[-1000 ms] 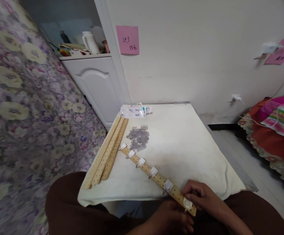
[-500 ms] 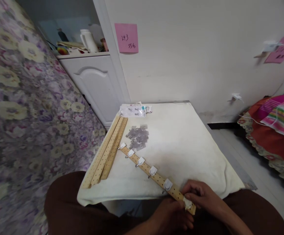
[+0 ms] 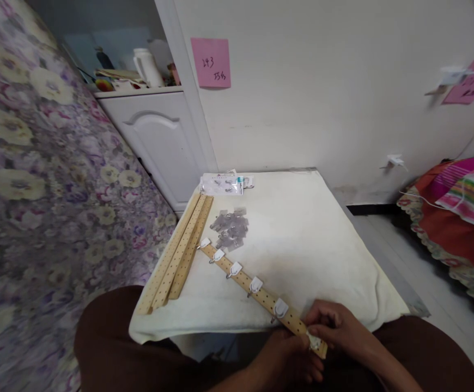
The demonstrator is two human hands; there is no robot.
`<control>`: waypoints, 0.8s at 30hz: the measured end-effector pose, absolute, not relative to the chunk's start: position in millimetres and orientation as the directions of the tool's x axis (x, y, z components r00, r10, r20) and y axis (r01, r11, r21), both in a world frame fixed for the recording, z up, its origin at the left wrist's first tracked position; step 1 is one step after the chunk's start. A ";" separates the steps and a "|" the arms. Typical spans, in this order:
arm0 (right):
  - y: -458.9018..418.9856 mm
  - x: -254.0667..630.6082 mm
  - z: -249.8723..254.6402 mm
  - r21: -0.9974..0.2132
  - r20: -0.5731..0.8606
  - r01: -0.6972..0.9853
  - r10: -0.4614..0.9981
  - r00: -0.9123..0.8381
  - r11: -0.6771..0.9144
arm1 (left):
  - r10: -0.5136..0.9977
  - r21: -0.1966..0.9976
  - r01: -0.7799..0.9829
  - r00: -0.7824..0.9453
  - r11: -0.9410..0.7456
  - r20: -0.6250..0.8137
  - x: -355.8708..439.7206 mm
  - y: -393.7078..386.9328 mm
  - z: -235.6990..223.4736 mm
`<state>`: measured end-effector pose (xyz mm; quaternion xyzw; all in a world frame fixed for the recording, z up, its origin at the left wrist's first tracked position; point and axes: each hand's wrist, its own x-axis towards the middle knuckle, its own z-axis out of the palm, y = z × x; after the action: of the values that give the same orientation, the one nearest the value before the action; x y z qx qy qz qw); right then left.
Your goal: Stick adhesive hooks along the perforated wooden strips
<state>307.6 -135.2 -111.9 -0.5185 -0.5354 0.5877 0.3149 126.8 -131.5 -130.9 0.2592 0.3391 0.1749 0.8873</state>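
Note:
A perforated wooden strip (image 3: 245, 284) lies slanted across the near part of a cloth-covered table (image 3: 302, 239), with several white adhesive hooks (image 3: 255, 285) stuck along it. My right hand (image 3: 335, 326) pinches the nearest white hook (image 3: 314, 341) at the strip's near end, fingers closed on it. My left hand (image 3: 290, 362) is under and beside that end, fingers curled against the strip. Two more wooden strips (image 3: 180, 253) lie together at the table's left edge. A pile of grey hook pieces (image 3: 229, 228) sits behind the strip.
A clear packet of hooks (image 3: 223, 185) lies at the table's far left corner. A floral bedspread (image 3: 36, 190) fills the left. A white cabinet (image 3: 159, 141) and a wall with pink notes (image 3: 211, 62) stand behind. Colourful bedding (image 3: 461, 218) is at right.
My hands have stayed at the strip's near end; the fingers of both have closed in a little more around the last hook. The view shifted slightly.

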 end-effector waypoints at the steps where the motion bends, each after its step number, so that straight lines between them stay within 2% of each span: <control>1: -135.0 307.9 -113.2 -0.956 -0.272 0.183 0.925 -0.266 -0.229 | 0.488 0.582 -0.134 0.709 0.802 -0.509 127.0 -131.4 -131.6; 11: -135.7 305.5 -107.7 -0.960 -0.261 0.172 0.931 -0.256 -0.222 | 0.518 0.627 -0.108 0.679 0.772 -0.521 130.5 -130.1 -127.6; 24: -145.0 310.7 -109.2 -0.930 -0.352 0.196 0.906 -0.234 -0.311 | 0.519 0.624 -0.093 0.657 0.776 -0.547 132.0 -130.4 -134.7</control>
<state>310.7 -145.0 -109.2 -0.5436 -0.5070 0.5998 0.2961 132.0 -130.4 -134.7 0.2842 0.3744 0.1769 0.8647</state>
